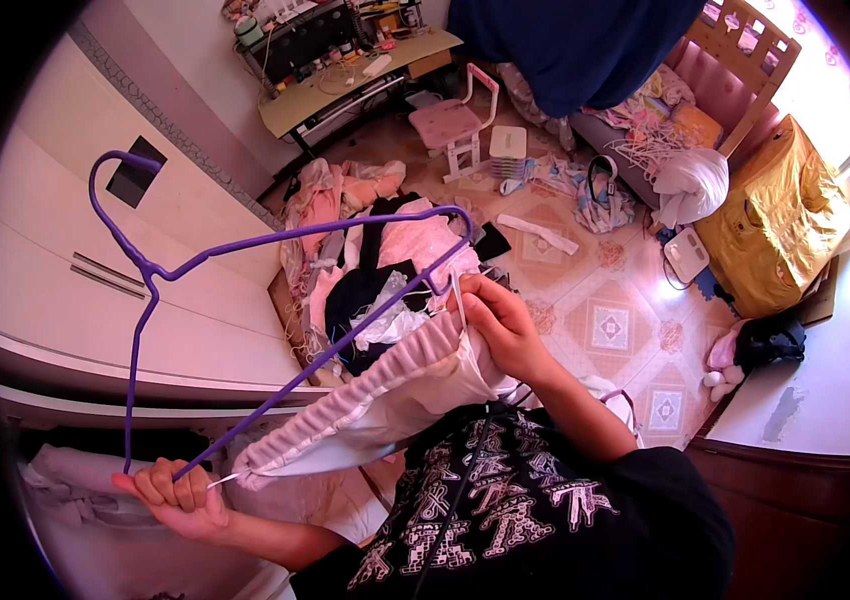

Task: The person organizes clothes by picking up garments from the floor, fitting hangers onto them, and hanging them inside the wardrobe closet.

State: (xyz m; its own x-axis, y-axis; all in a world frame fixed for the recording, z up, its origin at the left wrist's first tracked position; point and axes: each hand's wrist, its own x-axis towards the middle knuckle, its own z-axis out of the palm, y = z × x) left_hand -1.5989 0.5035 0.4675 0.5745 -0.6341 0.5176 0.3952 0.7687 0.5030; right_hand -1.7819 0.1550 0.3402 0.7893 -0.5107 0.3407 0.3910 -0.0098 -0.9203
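L hand (180, 498) grips hanger (285, 238) (gripped end hidden), R hand (493, 315) pinches white strap (458, 297).

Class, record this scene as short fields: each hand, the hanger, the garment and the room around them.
Left hand: grips one lower corner of the hanger
Right hand: pinches a white strap by the opposite corner
Hanger: purple, hook toward upper left
Garment: whitish, gathered edge, spanning between the hands
Floor: heaped clothes, pink chair
Beyond: cluttered desk, yellow covering

Hanger (295, 233) partly hidden by left hand (180, 497), blue cloth (575, 45) cropped
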